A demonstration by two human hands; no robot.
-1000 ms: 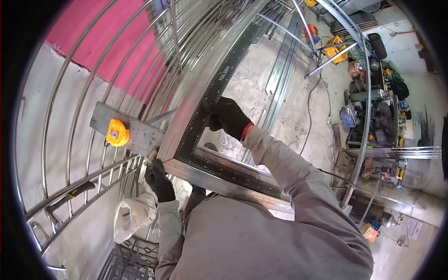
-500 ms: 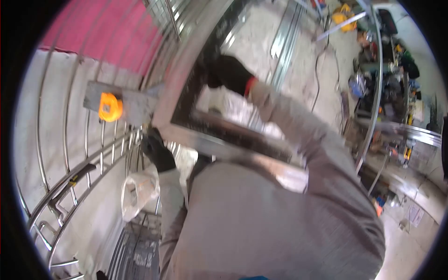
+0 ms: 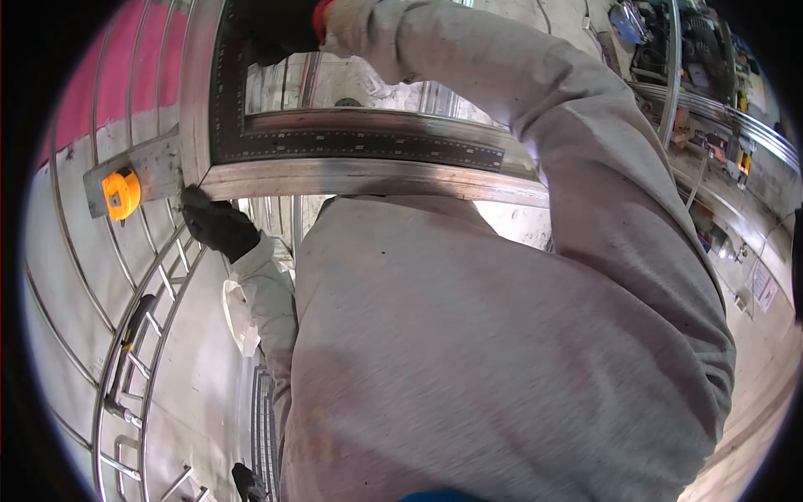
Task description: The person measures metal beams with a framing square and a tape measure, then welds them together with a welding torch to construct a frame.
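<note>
A black framing square [image 3: 360, 145] with white scale marks lies along the inside corner of a metal frame [image 3: 376, 180] made of square tubes. My right hand [image 3: 276, 29], in a dark glove with a red cuff, is at the square's upright arm near the top edge; its fingers are dark and partly cut off, and they appear closed on that arm. Below the frame's left corner, my left hand [image 3: 219, 224] in a dark glove has its bent fingertips against the corner joint, closed on the tube.
An orange tape measure [image 3: 122, 194] rests on a grey plate [image 3: 155, 171] left of the corner. Curved metal bars [image 3: 100, 393] run down the left, with a black-and-yellow handled tool [image 3: 134, 330] on them. Tools and gear [image 3: 682, 50] crowd the upper right. Pink sheet [image 3: 109, 67] stands behind bars.
The view has turned and shifted, so the frame now runs nearly level and sits higher and further left. Both hands stay at the frame and square.
</note>
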